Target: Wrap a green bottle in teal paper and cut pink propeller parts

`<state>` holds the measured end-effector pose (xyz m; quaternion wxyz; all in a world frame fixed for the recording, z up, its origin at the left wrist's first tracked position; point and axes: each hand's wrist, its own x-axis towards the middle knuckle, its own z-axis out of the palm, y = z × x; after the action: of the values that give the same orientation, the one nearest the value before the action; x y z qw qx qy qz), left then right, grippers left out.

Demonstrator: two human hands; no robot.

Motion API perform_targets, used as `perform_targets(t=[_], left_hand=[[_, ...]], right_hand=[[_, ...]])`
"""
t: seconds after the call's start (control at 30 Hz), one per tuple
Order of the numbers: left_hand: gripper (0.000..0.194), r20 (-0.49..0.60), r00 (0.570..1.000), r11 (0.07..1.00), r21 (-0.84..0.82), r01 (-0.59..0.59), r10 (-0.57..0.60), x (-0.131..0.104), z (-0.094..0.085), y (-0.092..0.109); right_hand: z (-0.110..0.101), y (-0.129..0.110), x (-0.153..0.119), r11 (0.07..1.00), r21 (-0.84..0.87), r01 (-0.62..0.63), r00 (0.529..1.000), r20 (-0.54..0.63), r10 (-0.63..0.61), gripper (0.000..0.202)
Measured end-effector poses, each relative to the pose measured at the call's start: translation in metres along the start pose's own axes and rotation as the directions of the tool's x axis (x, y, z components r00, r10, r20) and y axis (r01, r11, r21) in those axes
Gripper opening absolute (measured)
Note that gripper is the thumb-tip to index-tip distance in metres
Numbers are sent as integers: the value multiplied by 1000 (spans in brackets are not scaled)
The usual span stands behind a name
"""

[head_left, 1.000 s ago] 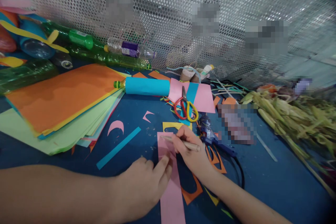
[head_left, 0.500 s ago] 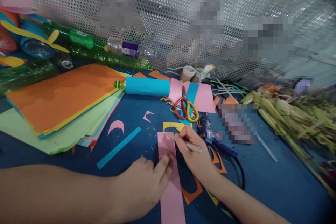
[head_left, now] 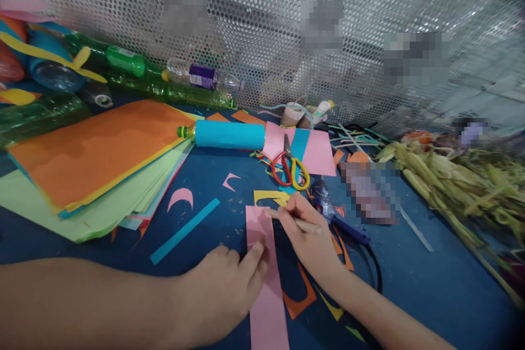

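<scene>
- Right hand (head_left: 308, 238) pinches a pen (head_left: 307, 226), its tip near the far end of the pink paper (head_left: 269, 301).
- Left hand (head_left: 229, 290), half open, gripping nothing, rests on that paper.
- The paper lies on the counter (head_left: 233, 232).

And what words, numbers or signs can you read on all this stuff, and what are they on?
None that I can read.
Purple label on the clear bottle: too small and blurred.
Green label on a green bottle: too small and blurred.
Pink paper strip: no readable words.
Pixelated patches: anything under them is hidden.
</scene>
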<state>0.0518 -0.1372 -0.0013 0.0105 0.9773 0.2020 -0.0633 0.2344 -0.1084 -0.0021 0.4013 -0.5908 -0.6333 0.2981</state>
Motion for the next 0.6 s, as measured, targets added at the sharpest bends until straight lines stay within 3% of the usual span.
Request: perform_targets(t=[0.6], left_hand=[[52, 15, 1000, 1000, 5, -15, 14, 1, -7, 0]], right_hand=[[-8, -8, 3, 996, -71, -54, 998, -24, 53, 23]])
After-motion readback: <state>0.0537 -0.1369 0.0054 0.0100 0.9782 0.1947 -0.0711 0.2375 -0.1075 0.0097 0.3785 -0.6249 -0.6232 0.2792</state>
